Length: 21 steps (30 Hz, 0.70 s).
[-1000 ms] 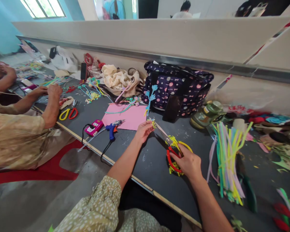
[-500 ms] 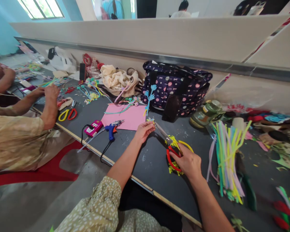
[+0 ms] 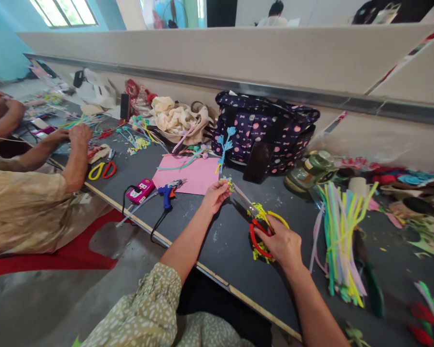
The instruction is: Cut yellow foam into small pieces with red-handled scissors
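Note:
My left hand (image 3: 217,196) pinches a small blue-and-yellow fuzzy piece (image 3: 227,180), which looks like pipe cleaner; the fingers partly hide it. My right hand (image 3: 285,241) grips scissors (image 3: 244,197) with one red and one yellow handle. Their blade tips reach the piece beside my left fingertips. Whether the blades touch it I cannot make out. Under the scissors lies a heap of short yellow fuzzy bits (image 3: 258,254), partly covered by the handles and my hand. Just beyond my left hand stands a blue branched pipe-cleaner stem (image 3: 224,147), over the edge of a pink sheet (image 3: 191,176).
A blue glue gun (image 3: 165,196) and a pink box (image 3: 141,191) lie to the left. At the back are a dark patterned bag (image 3: 253,125), a phone (image 3: 258,163) and a green jar (image 3: 311,171). Pipe cleaners (image 3: 342,241) are bundled at right. A co-worker's hands (image 3: 80,134) work at left.
Both my hands and the scissors stay almost in place. The view has shifted very slightly, and the co-worker's hands at left have moved a little.

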Each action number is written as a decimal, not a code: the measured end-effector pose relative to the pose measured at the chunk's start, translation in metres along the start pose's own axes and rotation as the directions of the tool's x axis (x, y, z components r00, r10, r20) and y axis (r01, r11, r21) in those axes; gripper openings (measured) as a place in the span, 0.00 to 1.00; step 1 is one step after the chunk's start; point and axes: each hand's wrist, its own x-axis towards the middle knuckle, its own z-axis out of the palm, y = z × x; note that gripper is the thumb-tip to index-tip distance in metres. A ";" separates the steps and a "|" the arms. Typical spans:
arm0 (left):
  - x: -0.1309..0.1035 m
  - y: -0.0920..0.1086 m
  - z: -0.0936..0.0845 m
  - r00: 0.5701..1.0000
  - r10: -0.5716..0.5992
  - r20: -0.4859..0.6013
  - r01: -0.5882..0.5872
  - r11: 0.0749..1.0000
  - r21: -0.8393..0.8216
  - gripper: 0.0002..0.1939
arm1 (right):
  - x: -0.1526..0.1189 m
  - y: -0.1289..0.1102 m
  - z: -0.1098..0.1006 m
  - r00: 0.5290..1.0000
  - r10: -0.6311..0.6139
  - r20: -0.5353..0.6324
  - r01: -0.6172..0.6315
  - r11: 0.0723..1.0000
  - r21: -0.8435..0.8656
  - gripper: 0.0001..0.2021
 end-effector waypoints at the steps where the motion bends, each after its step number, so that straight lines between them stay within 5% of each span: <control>1: 0.000 0.000 0.000 1.000 -0.002 0.005 0.002 1.000 -0.001 0.17 | 0.000 0.000 0.000 1.000 0.000 -0.001 0.000 1.000 0.002 0.23; 13: -0.001 -0.004 0.001 0.999 0.011 0.047 -0.017 0.991 0.132 0.16 | -0.001 0.000 0.000 1.000 0.011 -0.004 -0.011 1.000 0.000 0.23; 21: -0.003 0.000 0.004 0.999 -0.003 0.042 0.001 0.999 0.034 0.15 | -0.002 0.000 0.002 0.999 0.014 -0.037 -0.011 0.996 0.089 0.25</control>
